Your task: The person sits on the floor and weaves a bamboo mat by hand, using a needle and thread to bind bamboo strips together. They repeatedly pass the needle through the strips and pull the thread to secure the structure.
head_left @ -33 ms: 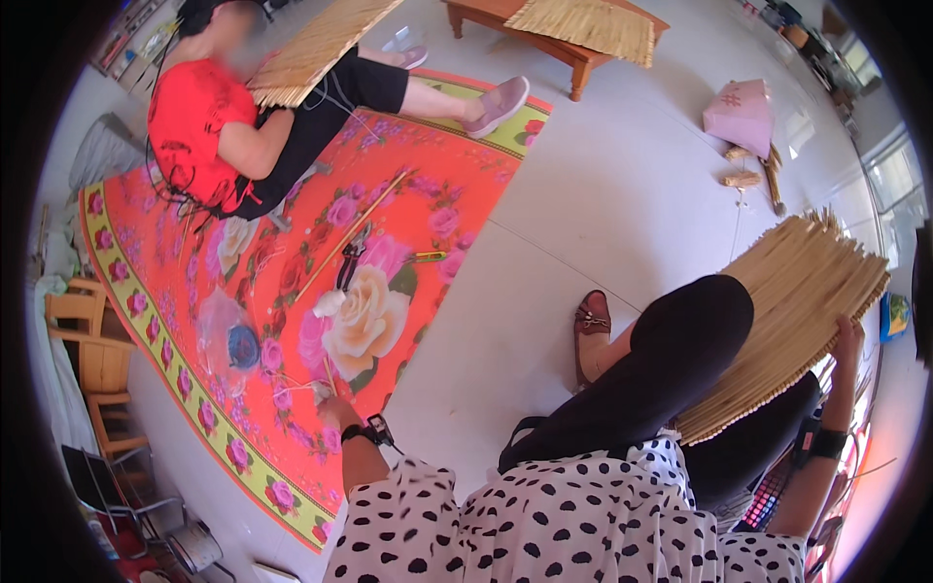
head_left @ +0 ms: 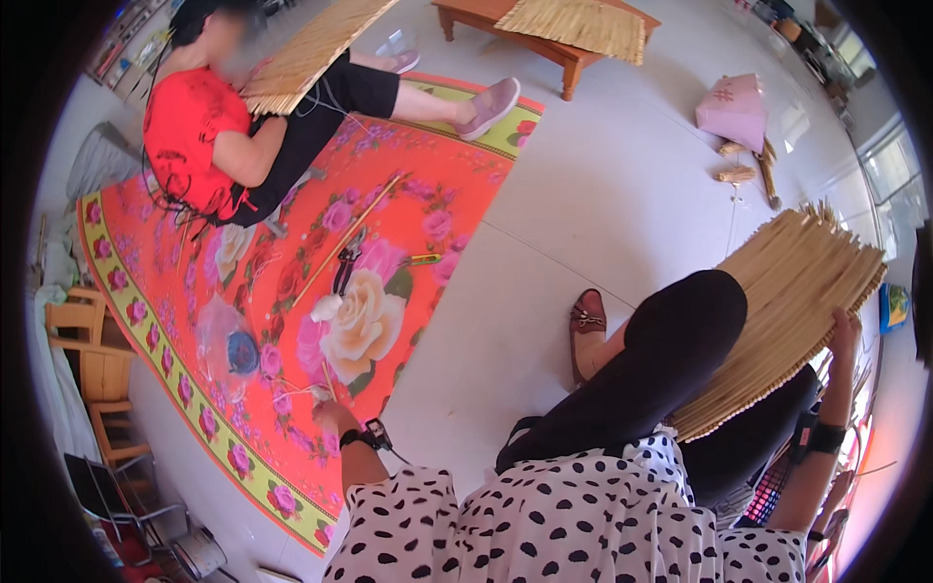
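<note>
My right hand [head_left: 844, 335] grips the right edge of a stiff straw mat [head_left: 777, 321], made of stalks laid side by side. The mat leans across my lap at a slant, its ragged end up. My left hand [head_left: 335, 416] reaches down over the red flowered floor mat [head_left: 282, 321], fingers closed by a thin stalk and some white string [head_left: 318, 393]. Whatever sits between those fingers is too small to make out. Just beyond lie a white lump [head_left: 327, 308], dark-handled pliers or cutters [head_left: 347, 264] and a yellow utility knife [head_left: 422, 259].
A co-worker in a red top [head_left: 190, 131] sits far left with another straw mat [head_left: 311, 58]. One more straw mat lies on a low wooden table [head_left: 549, 47]. A pink bag [head_left: 734, 112] stands by stalk bundles. A blue roll [head_left: 242, 352] in plastic and wooden chairs [head_left: 102, 374] are at left.
The whole view has shifted very slightly. Both hands keep the same places, and nothing has been picked up or let go.
</note>
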### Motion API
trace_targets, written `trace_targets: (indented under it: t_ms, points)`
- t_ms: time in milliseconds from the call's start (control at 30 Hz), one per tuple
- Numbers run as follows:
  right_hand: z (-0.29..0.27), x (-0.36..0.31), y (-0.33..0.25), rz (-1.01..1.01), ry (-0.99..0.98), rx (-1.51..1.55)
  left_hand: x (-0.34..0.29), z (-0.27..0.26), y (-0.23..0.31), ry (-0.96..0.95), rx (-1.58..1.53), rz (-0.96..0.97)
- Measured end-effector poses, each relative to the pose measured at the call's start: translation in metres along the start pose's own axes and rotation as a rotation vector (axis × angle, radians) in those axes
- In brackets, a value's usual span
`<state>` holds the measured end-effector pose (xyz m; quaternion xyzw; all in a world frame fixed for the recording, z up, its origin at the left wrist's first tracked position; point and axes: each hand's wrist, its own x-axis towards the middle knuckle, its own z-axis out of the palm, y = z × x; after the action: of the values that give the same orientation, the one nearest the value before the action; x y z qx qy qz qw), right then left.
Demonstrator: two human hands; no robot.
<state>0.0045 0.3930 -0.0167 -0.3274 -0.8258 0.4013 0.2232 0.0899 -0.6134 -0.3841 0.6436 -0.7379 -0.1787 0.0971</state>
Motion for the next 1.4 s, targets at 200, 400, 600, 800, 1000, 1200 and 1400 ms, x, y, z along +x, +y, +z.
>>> trace_targets:
  t_ms: [200,400,600,800,1000,1200,1400]
  points:
    - [0.06,-0.056,-0.055,-0.179,0.093,-0.228,-0.016,-0.007,0.095,-0.091,-0.787,0.18]
    - [0.066,-0.116,-0.113,-0.268,0.079,-0.301,-0.228,-0.072,0.302,-0.86,-1.175,0.66]
    - [0.07,-0.132,-0.135,-0.258,-0.027,-0.33,-0.408,-0.175,0.333,-1.208,-0.764,1.666]
    - [0.064,-0.142,-0.137,-0.216,-0.005,-0.315,-0.469,-0.197,0.315,-1.015,-0.314,2.178]
    - [0.068,-0.143,-0.144,-0.219,-0.028,-0.308,-0.503,-0.199,0.331,-0.697,-0.675,2.106]
    - [0.075,-0.147,-0.156,-0.241,-0.107,-0.219,-0.519,-0.191,0.325,-0.731,-0.354,2.235]
    - [0.077,-0.143,-0.154,-0.268,-0.077,-0.308,-0.51,-0.188,0.369,-1.744,-0.769,1.156]
